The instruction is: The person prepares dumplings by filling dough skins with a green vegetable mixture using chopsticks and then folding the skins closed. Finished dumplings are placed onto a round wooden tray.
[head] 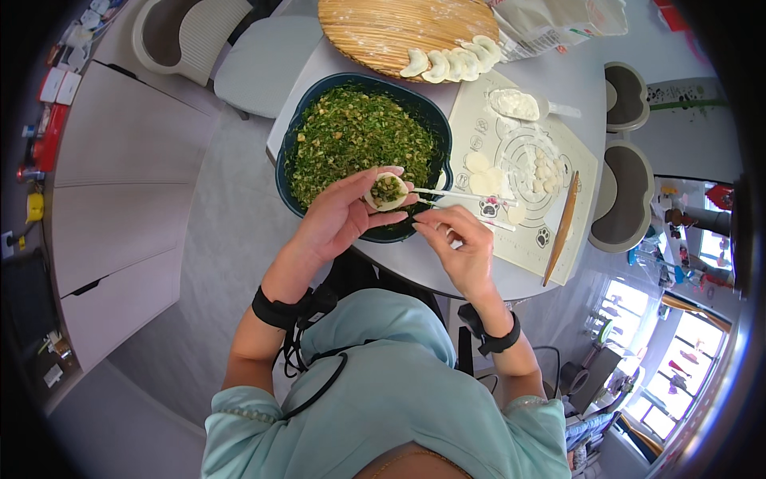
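Observation:
My left hand [342,217] is above the near side of a dark blue basin [286,194], palm up. On its fingers lies a round dumpling wrapper [370,199] with chopped green filling [387,189] in the middle. My right hand [458,245] is just to the right, fingers curled, thumb and index tips slightly apart with nothing seen between them. Behind it a pair of patterned chopsticks [473,196] leans across the basin's right rim, apart from the thumb and index tips. More chopped green filling [365,135] fills much of the basin.
At the back, a round woven tray [407,30] carries several folded dumplings [438,64]. On the printed mat [574,155] are flat wrappers [488,181], small dough pieces [546,172], a flour scoop [516,105] and a tapered wooden rolling pin [562,227]. A bag [556,27] stands behind.

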Demonstrator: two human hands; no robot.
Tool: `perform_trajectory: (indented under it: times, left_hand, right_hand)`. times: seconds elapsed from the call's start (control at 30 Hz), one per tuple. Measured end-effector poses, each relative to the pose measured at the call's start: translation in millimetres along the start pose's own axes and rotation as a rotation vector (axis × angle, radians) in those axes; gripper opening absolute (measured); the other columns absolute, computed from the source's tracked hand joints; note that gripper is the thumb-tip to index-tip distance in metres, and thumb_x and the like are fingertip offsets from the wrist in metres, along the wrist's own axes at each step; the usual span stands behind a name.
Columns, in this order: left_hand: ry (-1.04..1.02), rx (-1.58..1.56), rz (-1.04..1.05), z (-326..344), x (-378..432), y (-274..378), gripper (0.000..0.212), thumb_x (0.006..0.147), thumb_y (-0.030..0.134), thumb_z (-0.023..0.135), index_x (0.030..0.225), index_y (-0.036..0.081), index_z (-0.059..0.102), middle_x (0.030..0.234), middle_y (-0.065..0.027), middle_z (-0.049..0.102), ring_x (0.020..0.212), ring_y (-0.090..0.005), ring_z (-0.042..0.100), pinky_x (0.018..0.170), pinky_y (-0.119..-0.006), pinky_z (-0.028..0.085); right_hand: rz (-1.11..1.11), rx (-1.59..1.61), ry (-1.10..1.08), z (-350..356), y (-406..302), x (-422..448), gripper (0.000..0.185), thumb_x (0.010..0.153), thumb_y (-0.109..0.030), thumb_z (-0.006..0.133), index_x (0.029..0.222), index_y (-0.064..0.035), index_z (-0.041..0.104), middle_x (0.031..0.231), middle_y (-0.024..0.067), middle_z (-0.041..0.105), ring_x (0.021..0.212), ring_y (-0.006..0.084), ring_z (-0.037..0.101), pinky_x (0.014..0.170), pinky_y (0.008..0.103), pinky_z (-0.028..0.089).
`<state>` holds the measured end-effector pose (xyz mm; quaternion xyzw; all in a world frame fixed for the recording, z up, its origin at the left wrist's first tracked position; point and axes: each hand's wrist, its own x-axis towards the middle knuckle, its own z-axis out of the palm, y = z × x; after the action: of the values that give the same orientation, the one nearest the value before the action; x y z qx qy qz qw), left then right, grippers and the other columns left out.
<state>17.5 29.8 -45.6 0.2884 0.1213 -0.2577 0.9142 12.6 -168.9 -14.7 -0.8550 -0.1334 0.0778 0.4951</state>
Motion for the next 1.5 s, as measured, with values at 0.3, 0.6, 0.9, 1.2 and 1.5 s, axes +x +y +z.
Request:
perform_trajectory:
  times: [0.3, 0.6, 0.9, 1.2, 1.5]
  left_hand:
    - [-0.013, -0.016, -0.037, 15, 0, -4, 0.038, 0.098, 0.026, 0.040, 0.123, 0.000, 0.049, 0.115, -0.0126, 0.058, 0.101, -0.0190, 0.060, 0.086, -0.035, 0.051]
    - [0.068, 0.123, 0.012, 15, -1, -7, 0.030, 0.089, 0.012, 0.058, 0.115, -0.003, 0.057, 0.110, -0.0094, 0.060, 0.094, -0.0160, 0.062, 0.082, -0.030, 0.054]
    - [0.099, 0.340, 0.054, 14, -2, -6, 0.027, 0.086, 0.008, 0.060, 0.109, -0.006, 0.060, 0.107, -0.0141, 0.062, 0.094, -0.0174, 0.062, 0.085, -0.029, 0.053]
    - [-0.002, 0.283, 0.082, 19, -3, -1, 0.027, 0.087, 0.008, 0.059, 0.110, -0.006, 0.060, 0.106, -0.0103, 0.062, 0.094, -0.0142, 0.060, 0.086, -0.029, 0.052]
    - [-0.019, 0.760, 0.298, 23, -6, 2, 0.052, 0.078, 0.001, 0.068, 0.124, 0.003, 0.046, 0.101, -0.0059, 0.064, 0.085, -0.0072, 0.058, 0.071, -0.021, 0.049]
  right_hand:
    - [-0.525, -0.221, 0.091, 8, 11, 14, 0.025, 0.066, 0.004, 0.073, 0.089, -0.0060, 0.070, 0.078, 0.0049, 0.051, 0.058, 0.0135, 0.048, 0.050, 0.0252, 0.039]
    - [-0.489, -0.280, 0.105, 3, 1, 17, 0.023, 0.065, -0.002, 0.072, 0.086, -0.0102, 0.070, 0.073, 0.0022, 0.052, 0.062, 0.0150, 0.053, 0.047, 0.0274, 0.042]
    - [-0.483, -0.213, 0.162, 6, -4, 19, 0.022, 0.065, 0.001, 0.072, 0.085, -0.0076, 0.069, 0.073, 0.0039, 0.053, 0.063, 0.0177, 0.054, 0.050, 0.0280, 0.043]
    - [-0.224, -0.073, 0.128, 2, -11, 24, 0.019, 0.066, 0.002, 0.073, 0.083, -0.0054, 0.068, 0.074, 0.0055, 0.054, 0.065, 0.0189, 0.053, 0.056, 0.0285, 0.043]
    - [-0.109, -0.117, -0.021, -7, -23, 38, 0.020, 0.067, -0.002, 0.074, 0.085, -0.0042, 0.067, 0.073, 0.0067, 0.054, 0.065, 0.0201, 0.054, 0.056, 0.0305, 0.044]
